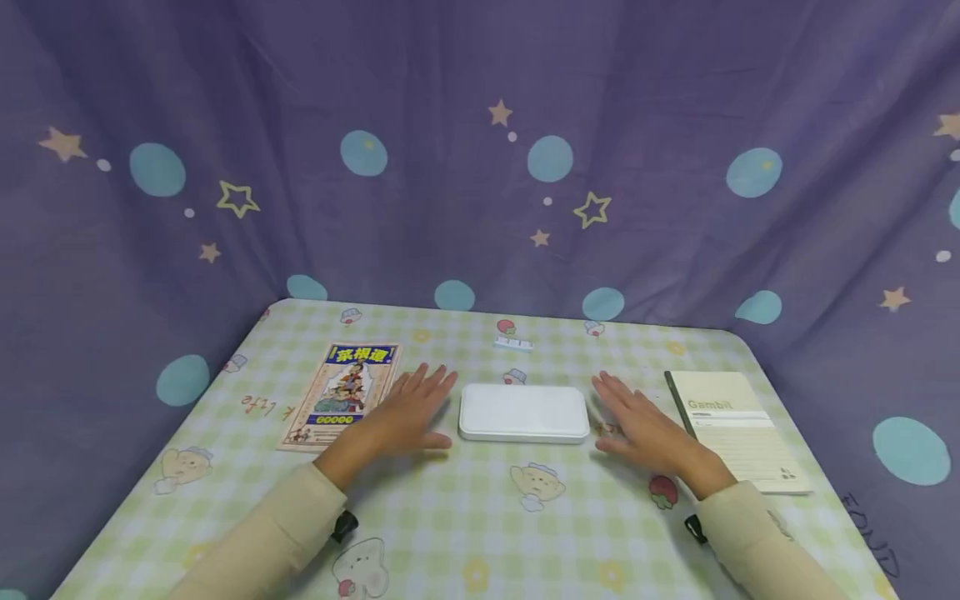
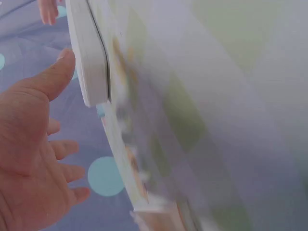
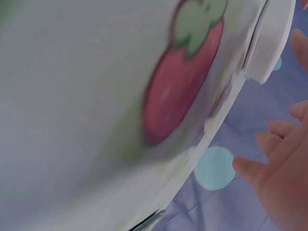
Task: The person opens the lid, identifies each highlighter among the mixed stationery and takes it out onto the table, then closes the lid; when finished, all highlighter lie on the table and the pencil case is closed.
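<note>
A flat white case with rounded corners lies in the middle of the table, between the two hands. To its left is my left hand, fingers spread and nothing held, partly over a comic-style booklet. My right hand sits on the other side of the case, fingers extended and holding nothing. In the left wrist view the thumb points toward the end of the white case. The right wrist view catches the corner of the case beyond the fingertips.
A cream notebook with a dark spine lies at the right, near the right forearm. Toward the back of the table is a small pale-blue and white strip. A green checked cloth covers the table; a purple curtain hangs behind it.
</note>
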